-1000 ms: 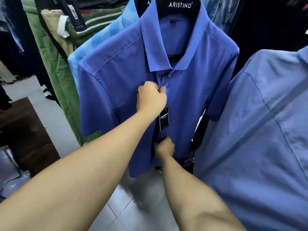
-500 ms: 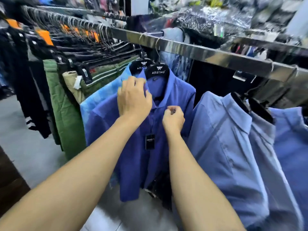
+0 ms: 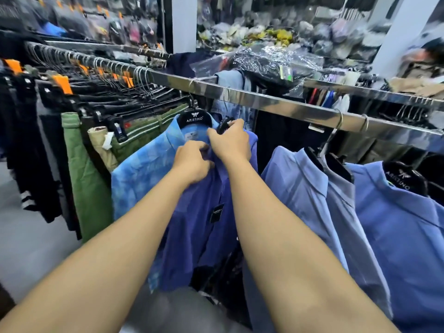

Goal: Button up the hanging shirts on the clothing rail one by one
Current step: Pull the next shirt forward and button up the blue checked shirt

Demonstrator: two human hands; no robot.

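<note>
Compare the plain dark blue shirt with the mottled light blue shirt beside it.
The dark blue shirt is plain; the mottled shirt is blotchy pale blue. The dark blue shirt bears a black tag; the mottled shirt shows none. Both hang from the rail on black hangers.

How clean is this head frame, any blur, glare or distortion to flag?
Head view: motion blur smears the background shelves and the hanging trousers at the frame's left; the left hand, right hand and dark blue shirt are sharper, though soft; the chrome rail and plastic wrap carry bright glare.
</note>
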